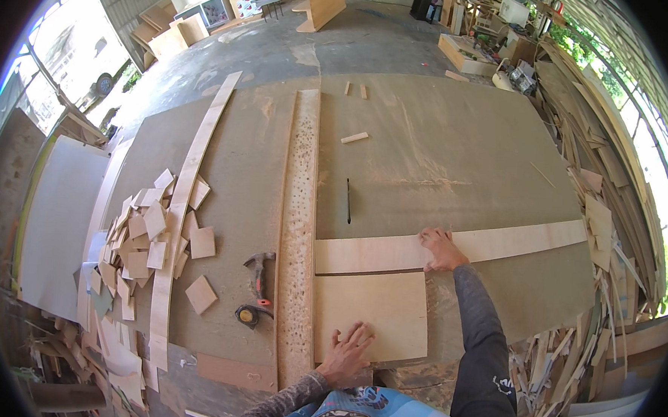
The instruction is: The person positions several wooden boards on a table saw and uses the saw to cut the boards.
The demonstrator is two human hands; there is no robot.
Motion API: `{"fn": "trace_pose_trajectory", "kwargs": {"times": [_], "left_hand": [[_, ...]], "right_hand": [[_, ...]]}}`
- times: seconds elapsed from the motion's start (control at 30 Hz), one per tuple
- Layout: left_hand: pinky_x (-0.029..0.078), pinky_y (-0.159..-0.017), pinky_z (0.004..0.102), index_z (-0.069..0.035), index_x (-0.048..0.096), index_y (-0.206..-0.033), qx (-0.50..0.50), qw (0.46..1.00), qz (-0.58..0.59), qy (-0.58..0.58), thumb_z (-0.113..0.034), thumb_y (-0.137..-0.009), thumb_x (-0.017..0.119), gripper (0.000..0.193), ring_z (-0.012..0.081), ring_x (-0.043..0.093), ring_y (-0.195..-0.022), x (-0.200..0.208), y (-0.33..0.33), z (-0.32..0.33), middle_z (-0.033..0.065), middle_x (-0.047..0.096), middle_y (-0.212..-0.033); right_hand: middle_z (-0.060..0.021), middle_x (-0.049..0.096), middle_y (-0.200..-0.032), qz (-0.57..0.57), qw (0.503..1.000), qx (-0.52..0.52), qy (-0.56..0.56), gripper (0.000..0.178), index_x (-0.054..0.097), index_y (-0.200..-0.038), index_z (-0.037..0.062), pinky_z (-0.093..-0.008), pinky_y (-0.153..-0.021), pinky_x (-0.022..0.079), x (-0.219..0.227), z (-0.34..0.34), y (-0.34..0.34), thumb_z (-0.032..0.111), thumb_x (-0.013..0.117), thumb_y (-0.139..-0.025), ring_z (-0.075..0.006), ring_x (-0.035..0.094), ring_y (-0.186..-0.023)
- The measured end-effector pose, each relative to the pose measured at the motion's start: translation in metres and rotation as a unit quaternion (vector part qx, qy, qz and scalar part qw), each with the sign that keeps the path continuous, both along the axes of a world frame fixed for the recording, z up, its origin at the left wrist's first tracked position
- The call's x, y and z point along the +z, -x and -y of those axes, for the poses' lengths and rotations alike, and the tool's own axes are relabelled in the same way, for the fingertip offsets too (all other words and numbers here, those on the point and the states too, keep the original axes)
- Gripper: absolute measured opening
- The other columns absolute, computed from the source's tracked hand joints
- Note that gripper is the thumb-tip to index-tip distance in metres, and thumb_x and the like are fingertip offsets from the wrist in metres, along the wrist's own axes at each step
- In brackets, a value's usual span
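Note:
My left hand (345,355) rests with fingers spread on a rectangular plywood panel (382,305), close to its near edge. The panel lies against a raised wooden edge on its left. Just beyond it, a long pale plywood strip (525,243) runs across to the right, a narrow dark gap between the two. My right hand (443,250) spans this strip near the panel's far right corner, fingers at the far edge and thumb at the near one. Farther off lies a thin black pencil-like tool (349,202).
A dusty channel (300,207) divides the worktable (442,154). Left of it lie a claw hammer (259,276), a tape measure (247,316), a heap of square wood pieces (152,222) and a long strip (201,141). Scrap wood (560,364) piles up along the right side.

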State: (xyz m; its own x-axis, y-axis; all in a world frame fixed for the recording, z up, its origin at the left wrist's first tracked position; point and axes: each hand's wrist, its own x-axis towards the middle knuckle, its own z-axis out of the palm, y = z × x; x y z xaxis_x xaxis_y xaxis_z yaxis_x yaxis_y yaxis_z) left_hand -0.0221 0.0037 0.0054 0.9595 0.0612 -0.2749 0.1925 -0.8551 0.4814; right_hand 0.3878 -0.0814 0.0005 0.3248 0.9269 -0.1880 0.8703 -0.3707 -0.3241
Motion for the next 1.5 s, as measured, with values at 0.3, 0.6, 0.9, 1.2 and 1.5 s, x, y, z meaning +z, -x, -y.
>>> {"fn": "trace_pose_trajectory", "kwargs": {"times": [0.3, 0.6, 0.9, 1.2, 1.5], "left_hand": [[0.022, -0.111, 0.0689, -0.021, 0.046, -0.15, -0.004, 1.0, 0.027, -0.006, -0.043, -0.081, 0.076, 0.078, 0.0262, 0.018, -0.155, -0.01, 0.003, -0.004, 0.0104, 0.025, -0.165], [0.028, -0.111, 0.0608, -0.012, 0.048, -0.146, -0.02, 0.997, 0.055, -0.047, -0.045, -0.079, 0.08, 0.082, 0.029, 0.033, -0.147, -0.027, -0.029, -0.046, 0.0145, 0.038, -0.154], [0.024, -0.113, 0.0621, -0.001, 0.037, -0.151, 0.064, 0.993, 0.034, -0.094, -0.055, -0.048, 0.094, 0.13, 0.0353, 0.04, -0.14, -0.021, -0.128, -0.206, 0.0177, 0.038, -0.152], [0.018, -0.114, 0.0656, -0.001, 0.035, -0.152, 0.087, 0.991, -0.044, -0.089, -0.056, -0.042, 0.095, 0.137, 0.0328, 0.042, -0.14, -0.006, -0.13, -0.207, 0.0152, 0.041, -0.144], [0.022, -0.111, 0.0667, -0.001, 0.038, -0.147, 0.097, 0.991, -0.03, -0.088, -0.055, -0.043, 0.095, 0.13, 0.032, 0.041, -0.141, -0.012, -0.13, -0.205, 0.0146, 0.041, -0.144]], "right_hand": [[-0.0106, 0.046, -0.141, -0.046, 0.995, 0.043, -0.076, 0.082, 0.06, -0.127, 0.0065, -0.0509, -0.111, 0.037, -0.035, 0.014, -0.001, 0.013, 0.089, -0.051, -0.0392, 0.037, -0.131], [-0.0117, 0.049, -0.133, -0.053, 0.992, 0.025, -0.108, 0.071, 0.062, -0.116, 0.0051, -0.0483, -0.109, 0.035, -0.032, 0.007, 0.009, 0.004, 0.083, -0.048, -0.0399, 0.039, -0.126], [-0.0137, 0.047, -0.146, -0.036, 0.995, -0.01, -0.089, 0.066, 0.063, -0.125, 0.0033, -0.0456, -0.117, 0.034, -0.033, 0.007, 0.019, 0.003, 0.081, -0.061, -0.0428, 0.036, -0.138], [-0.0225, 0.048, -0.148, -0.005, 0.959, -0.201, -0.199, 0.057, 0.061, -0.132, -0.0016, -0.052, -0.115, 0.035, -0.043, 0.051, 0.159, 0.003, 0.066, -0.075, -0.0392, 0.044, -0.138], [-0.0168, 0.04, -0.157, -0.02, 0.982, -0.114, -0.148, 0.073, 0.047, -0.147, -0.001, -0.0511, -0.122, 0.024, -0.027, 0.082, 0.34, 0.036, 0.071, -0.088, -0.0314, 0.033, -0.15]]}}
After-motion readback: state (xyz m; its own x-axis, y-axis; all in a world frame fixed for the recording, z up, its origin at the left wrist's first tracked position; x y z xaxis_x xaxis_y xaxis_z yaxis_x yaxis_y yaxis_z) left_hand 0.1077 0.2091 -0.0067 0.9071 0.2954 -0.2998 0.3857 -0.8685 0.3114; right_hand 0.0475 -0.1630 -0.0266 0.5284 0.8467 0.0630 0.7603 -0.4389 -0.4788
